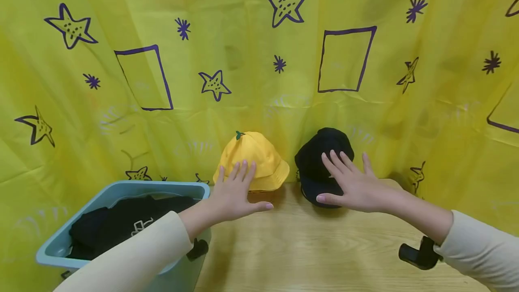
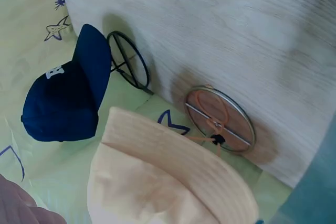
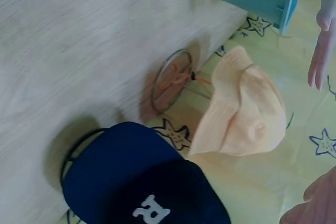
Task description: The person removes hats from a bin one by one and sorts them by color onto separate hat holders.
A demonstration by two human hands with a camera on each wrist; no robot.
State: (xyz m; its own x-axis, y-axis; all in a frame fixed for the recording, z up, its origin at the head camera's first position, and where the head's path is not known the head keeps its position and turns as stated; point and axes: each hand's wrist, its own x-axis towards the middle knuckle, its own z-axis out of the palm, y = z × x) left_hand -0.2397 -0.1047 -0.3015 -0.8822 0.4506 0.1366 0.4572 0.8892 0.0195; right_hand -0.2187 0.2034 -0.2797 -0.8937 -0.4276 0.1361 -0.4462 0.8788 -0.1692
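A yellow bucket hat [image 1: 253, 148] with a small green leaf tip sits on a wire stand, whose round base [image 2: 244, 114] shows in the left wrist view with an orange cord. To its right a dark navy baseball cap [image 1: 322, 145] with a white letter on its front [image 3: 152, 211] rests on a black stand [image 2: 131, 59]. My left hand [image 1: 233, 197] is held out in front of the bucket hat, fingers straight and spread, holding nothing. Likewise my right hand [image 1: 358, 188] spreads its fingers in front of the cap. Whether either touches a hat, I cannot tell.
On the left stands a blue-grey bin [image 1: 162, 186] with dark fabric items [image 1: 121, 224] inside, one bearing a white mark. The hats stand at the back of a pale wooden table [image 1: 300, 247]. Behind them hangs a yellow curtain [image 1: 243, 21] with purple stars and outlined rectangles.
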